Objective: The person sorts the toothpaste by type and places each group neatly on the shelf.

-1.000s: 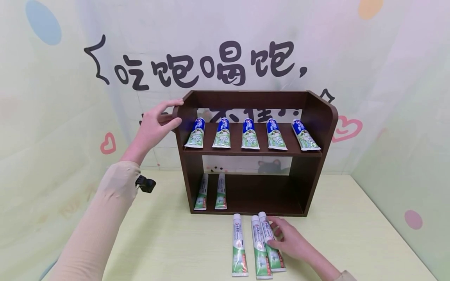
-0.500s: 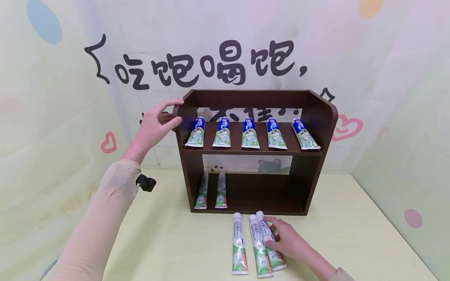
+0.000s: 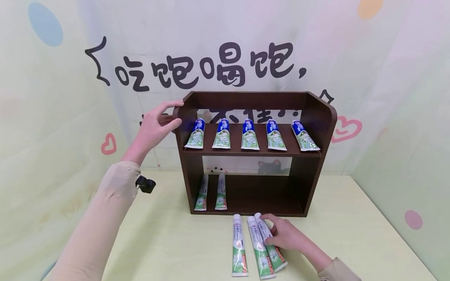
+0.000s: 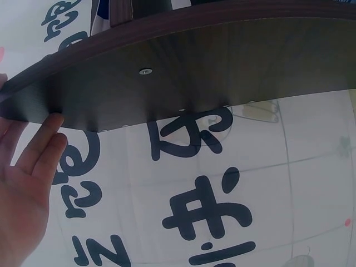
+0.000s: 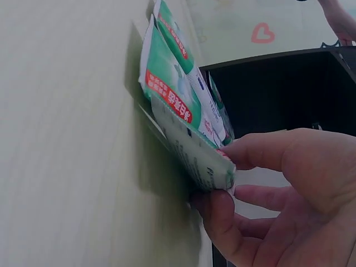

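My right hand (image 3: pixel 286 234) pinches a white-and-green toothpaste tube (image 3: pixel 272 248) between thumb and fingers, at the front of the table. In the right wrist view that tube (image 5: pixel 192 150) is tipped on its side, with a finger at its lower edge. Its cap end lies against a second tube (image 3: pixel 261 249); a third tube (image 3: pixel 240 246) lies apart to the left. My left hand (image 3: pixel 154 127) rests on the upper left side panel of the dark brown two-tier shelf (image 3: pixel 246 153). In the left wrist view its fairly straight fingers (image 4: pixel 47 147) touch the panel's outer face.
Several blue-and-green toothpaste tubes (image 3: pixel 250 134) lie in a row on the upper tier. Two white-and-green tubes, the left one (image 3: pixel 201 193) and its neighbour (image 3: pixel 221 192), lie at the left of the lower tier. A printed curtain (image 3: pixel 225 31) hangs behind the shelf.
My right hand has shifted slightly, and the two tubes beside it have slid left at their cap ends and now slant more. The left hand has stayed on the panel.
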`<act>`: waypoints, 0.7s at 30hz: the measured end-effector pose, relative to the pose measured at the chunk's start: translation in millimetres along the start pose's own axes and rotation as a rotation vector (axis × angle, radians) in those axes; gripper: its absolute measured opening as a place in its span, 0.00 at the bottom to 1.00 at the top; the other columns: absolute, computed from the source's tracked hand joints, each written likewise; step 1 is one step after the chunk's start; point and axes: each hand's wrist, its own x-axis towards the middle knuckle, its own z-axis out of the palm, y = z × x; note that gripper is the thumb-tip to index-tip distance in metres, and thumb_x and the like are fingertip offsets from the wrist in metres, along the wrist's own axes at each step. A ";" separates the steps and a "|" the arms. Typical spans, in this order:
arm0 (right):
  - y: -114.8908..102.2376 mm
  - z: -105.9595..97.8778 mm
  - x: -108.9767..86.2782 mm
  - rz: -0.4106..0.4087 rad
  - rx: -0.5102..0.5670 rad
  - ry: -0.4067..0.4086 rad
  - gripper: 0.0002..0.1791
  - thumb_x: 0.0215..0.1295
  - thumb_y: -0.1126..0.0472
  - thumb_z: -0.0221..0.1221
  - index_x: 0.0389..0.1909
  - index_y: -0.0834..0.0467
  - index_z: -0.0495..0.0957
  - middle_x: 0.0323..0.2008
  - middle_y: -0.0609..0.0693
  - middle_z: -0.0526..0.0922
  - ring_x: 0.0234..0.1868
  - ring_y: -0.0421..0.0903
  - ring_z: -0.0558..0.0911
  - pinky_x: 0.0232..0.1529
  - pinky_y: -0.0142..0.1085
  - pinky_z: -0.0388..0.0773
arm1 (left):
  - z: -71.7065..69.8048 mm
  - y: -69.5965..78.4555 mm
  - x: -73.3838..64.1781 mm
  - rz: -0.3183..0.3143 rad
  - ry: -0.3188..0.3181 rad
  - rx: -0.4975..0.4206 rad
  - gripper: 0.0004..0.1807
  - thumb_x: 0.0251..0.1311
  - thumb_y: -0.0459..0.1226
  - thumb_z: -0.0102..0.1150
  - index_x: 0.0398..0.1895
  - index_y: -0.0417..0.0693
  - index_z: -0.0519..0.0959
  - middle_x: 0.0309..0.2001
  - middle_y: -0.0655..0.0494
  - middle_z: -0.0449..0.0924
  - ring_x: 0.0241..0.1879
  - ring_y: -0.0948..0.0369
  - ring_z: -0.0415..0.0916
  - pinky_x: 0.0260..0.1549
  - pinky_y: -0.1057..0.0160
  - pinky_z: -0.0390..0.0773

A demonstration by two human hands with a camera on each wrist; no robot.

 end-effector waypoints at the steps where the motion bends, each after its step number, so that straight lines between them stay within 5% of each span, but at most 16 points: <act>1: 0.6 -0.5 0.0 -0.001 0.008 -0.002 0.36 0.53 0.64 0.70 0.64 0.58 0.69 0.29 0.50 0.80 0.30 0.43 0.77 0.29 0.31 0.73 | 0.2 1.1 -0.6 0.000 0.003 0.003 0.24 0.65 0.34 0.58 0.65 0.45 0.73 0.70 0.50 0.70 0.58 0.43 0.80 0.49 0.78 0.78; 21: -4.9 -10.9 5.7 0.046 0.176 0.033 0.40 0.54 0.68 0.67 0.68 0.54 0.63 0.33 0.56 0.79 0.31 0.45 0.79 0.19 0.37 0.79 | 0.8 4.6 -1.2 -0.012 0.005 0.020 0.24 0.66 0.34 0.58 0.66 0.46 0.73 0.70 0.50 0.70 0.57 0.43 0.80 0.49 0.77 0.77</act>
